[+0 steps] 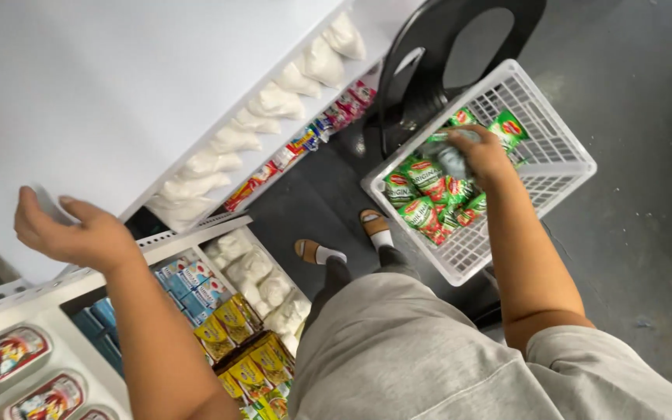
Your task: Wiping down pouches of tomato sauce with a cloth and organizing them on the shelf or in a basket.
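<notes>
The right hand (482, 155) reaches into the white basket (561, 167), its grip clamped on a blurred sachet (451, 159) above the green sachets (429, 198). The left hand (75, 232) rests loosely curled, empty, on the white shelf (103, 101) edge.

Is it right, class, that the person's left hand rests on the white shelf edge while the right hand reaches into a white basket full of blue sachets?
Not quite. The head view shows the left hand on the white shelf edge and the right hand in the white basket, but the sachets are green with red, not blue.
</notes>
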